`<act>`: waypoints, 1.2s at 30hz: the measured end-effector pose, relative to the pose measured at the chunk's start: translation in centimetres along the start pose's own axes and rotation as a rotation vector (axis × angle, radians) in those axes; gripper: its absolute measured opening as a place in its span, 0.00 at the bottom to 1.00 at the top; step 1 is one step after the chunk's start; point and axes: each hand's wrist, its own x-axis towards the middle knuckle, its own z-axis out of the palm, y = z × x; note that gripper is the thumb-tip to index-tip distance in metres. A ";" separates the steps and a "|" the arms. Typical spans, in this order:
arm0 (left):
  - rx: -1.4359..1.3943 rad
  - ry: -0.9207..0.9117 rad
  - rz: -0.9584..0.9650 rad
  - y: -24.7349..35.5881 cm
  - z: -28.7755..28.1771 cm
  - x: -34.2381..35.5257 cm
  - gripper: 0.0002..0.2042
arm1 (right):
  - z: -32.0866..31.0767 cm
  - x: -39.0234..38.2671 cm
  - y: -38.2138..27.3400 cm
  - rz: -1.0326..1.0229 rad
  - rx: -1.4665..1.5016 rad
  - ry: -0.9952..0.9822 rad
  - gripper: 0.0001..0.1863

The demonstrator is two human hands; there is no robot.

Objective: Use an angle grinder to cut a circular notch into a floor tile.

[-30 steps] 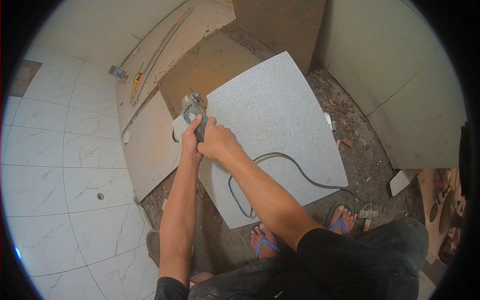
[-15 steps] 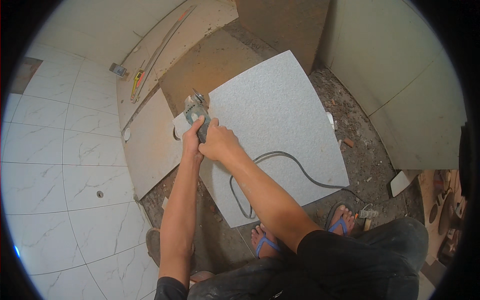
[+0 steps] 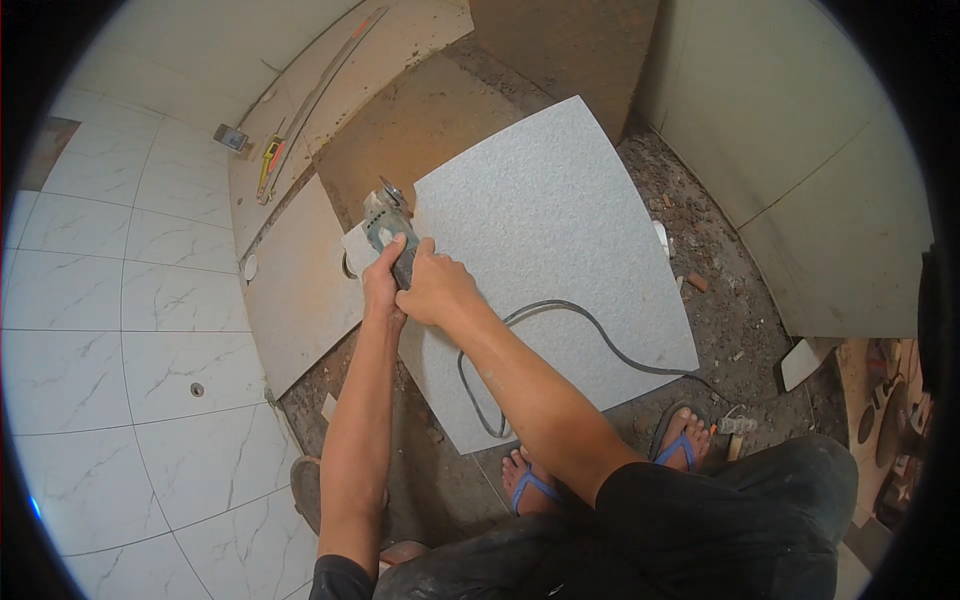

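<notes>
Both my hands grip an angle grinder (image 3: pixel 386 222) with a greenish body and a cutting disc (image 3: pixel 391 192) at its far end. My left hand (image 3: pixel 383 280) wraps the body from the left, thumb on top. Just behind it, my right hand (image 3: pixel 440 287) is closed round the dark rear part. Below the tool lies a speckled light grey tile (image 3: pixel 560 220), its left edge and far left corner next to the disc. The grinder's black cord (image 3: pixel 610 345) loops over the tile's near part. My hands hide some of the handle and of the tile's left edge.
White marbled tiles (image 3: pixel 70 290) cover the left side. A beige tile (image 3: pixel 292 290) lies beyond my left arm, with a tape measure (image 3: pixel 271 152) and a long metal strip (image 3: pixel 320 90) farther off. Rubble (image 3: pixel 735 270) runs along the right wall (image 3: pixel 790 150). My sandalled feet (image 3: pixel 530 482) stand at the near edge.
The grinder and both hands stay almost in place, with only a very slight shift. The whole view has tilted a little; nothing has been taken or let go.
</notes>
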 end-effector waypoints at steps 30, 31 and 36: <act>0.045 0.058 0.064 -1.1 -0.6 0.3 0.15 | 0.2 -0.2 0.7 -0.026 -0.014 -0.010 0.33; 0.031 0.045 0.043 -1.0 -0.9 0.5 0.15 | 0.2 -0.3 0.6 -0.026 -0.014 -0.011 0.33; 0.000 0.030 0.024 -0.7 -0.4 0.3 0.15 | 0.3 -0.3 0.3 -0.002 -0.015 -0.002 0.34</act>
